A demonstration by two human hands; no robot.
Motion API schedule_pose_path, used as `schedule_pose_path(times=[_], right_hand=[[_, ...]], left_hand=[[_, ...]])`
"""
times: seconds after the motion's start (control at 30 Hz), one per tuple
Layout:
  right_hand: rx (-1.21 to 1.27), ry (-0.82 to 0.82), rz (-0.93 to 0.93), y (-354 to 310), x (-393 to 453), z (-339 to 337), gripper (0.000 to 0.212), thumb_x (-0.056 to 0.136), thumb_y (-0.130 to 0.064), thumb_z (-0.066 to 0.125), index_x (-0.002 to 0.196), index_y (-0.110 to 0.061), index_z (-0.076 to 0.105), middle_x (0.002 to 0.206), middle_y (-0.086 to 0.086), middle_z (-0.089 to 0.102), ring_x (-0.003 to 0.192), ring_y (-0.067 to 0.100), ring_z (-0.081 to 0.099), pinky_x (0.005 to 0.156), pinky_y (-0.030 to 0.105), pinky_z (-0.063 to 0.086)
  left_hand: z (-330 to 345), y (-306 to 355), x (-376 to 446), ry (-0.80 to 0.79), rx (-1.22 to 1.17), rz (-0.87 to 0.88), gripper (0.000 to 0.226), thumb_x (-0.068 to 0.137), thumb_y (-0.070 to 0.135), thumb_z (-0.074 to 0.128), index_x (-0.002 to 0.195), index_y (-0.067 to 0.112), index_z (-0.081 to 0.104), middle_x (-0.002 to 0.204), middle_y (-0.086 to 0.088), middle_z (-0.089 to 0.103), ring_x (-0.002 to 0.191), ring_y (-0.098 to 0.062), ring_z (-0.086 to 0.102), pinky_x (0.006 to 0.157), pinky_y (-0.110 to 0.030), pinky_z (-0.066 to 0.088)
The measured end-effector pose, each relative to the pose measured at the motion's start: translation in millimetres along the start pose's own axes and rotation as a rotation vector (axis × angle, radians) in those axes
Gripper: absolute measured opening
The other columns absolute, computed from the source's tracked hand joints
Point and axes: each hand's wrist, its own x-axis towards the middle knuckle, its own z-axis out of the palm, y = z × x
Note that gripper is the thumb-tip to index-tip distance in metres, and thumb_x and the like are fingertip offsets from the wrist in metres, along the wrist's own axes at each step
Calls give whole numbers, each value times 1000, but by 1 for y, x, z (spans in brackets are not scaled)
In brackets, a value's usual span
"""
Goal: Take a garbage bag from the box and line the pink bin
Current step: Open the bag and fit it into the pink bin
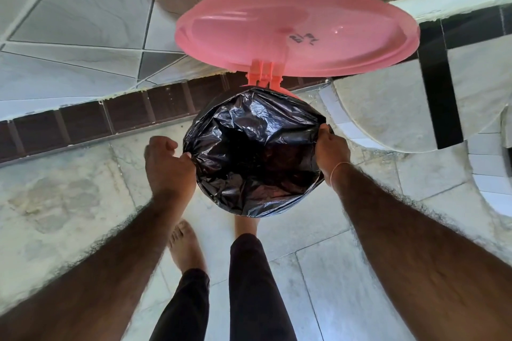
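Note:
A black garbage bag (255, 152) fills the mouth of the pink bin and is folded over its whole rim, hiding the bin's body. The bin's round pink lid (297, 32) stands raised behind it on a pink hinge (264, 73). My left hand (167, 166) pinches the bag's edge at the left side of the rim. On the right side, my right hand (331, 153) grips the bag's edge, fingers curled over it. The box is not in view.
My bare feet stand on pale floor tiles just in front of the bin, the right foot (246, 225) partly under it. A dark tiled skirting (97, 119) and wall run behind. A white rounded fixture (388, 116) with a black band sits close on the right.

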Motion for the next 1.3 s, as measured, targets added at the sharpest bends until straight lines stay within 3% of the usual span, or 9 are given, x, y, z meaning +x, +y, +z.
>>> schedule_pose_path(times=[0.1,0.2,0.4,0.53,0.73,0.9,1.07,1.17,1.3], right_hand=[[-83,35,-73,1,0,-1,59,101,-46,28,124,-2,59,130,26,58,122,41,52,104,43,39],[-181,113,-179,3,-1,-1,49,100,-44,31,116,-5,57,121,26,62,114,44,55,93,47,43],[-89,230,-345,-14,-11,-4,15,92,-10,46,105,-7,53,108,21,64,100,41,57,78,44,45],[-100,215,-449,-23,-15,1,38,79,7,38,109,-6,58,108,21,64,97,42,57,76,42,44],[-79,94,-547,-27,-6,7,46,88,-1,41,129,-16,53,125,11,62,111,33,57,92,35,45],[-125,-54,-525,-24,10,13,51,91,-15,49,140,-28,41,122,10,63,108,32,59,94,38,48],[-36,-178,-411,-22,26,9,28,87,-30,61,114,-28,57,99,-4,66,98,23,63,80,26,44],[29,-253,-332,-22,37,7,26,85,-36,65,104,-18,64,98,3,69,95,24,64,81,31,48],[76,-272,-286,-13,40,7,34,81,-39,70,103,-15,67,99,8,71,94,26,65,86,38,51]], left_hand=[[-2,-4,5,-20,123,255,28,74,-11,53,94,5,63,102,-14,55,87,-25,53,74,-23,35],[-3,0,8,-101,205,441,34,78,-10,51,104,1,69,103,-17,62,93,-32,61,84,-32,46],[1,19,13,-78,154,330,35,87,3,51,118,4,66,115,-16,66,99,-32,65,95,-38,49],[11,30,8,-139,192,390,44,86,3,50,129,7,58,122,-14,60,110,-31,57,98,-39,45],[18,31,18,-243,333,582,57,86,9,56,142,17,43,127,-14,53,111,-34,55,93,-49,48],[24,36,26,-327,434,544,73,87,19,59,150,23,22,127,-15,52,112,-36,53,93,-54,48],[26,44,37,-380,451,490,68,89,25,55,148,32,21,132,-14,54,111,-38,57,89,-52,51],[27,48,46,-430,475,496,65,91,29,54,147,32,21,116,-16,62,89,-33,64,75,-44,55],[26,45,47,-446,420,406,43,90,31,53,130,29,38,97,-8,67,74,-27,61,67,-37,52]])
